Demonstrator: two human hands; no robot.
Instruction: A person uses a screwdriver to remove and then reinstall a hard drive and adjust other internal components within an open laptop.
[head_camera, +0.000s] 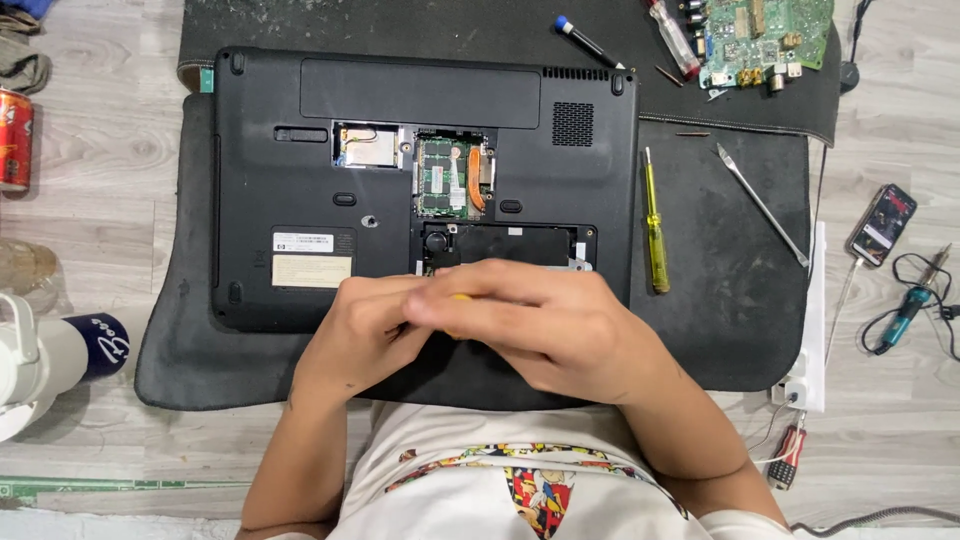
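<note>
Now both hands, left hand (365, 325) and right hand (540, 320), closed round yellow tool (458, 298) over opened laptop (300, 160).

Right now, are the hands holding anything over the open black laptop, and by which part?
Both hands close together around a small yellow object. Only a sliver shows between the fingers, so what it is and where it is gripped cannot be told.

Both hands, left (365, 325) and right (545, 320), were clasped around something yellow (460, 298) over the opened-up black laptop (300, 200), yellow screwdriver (655, 225) lying beside it.
</note>
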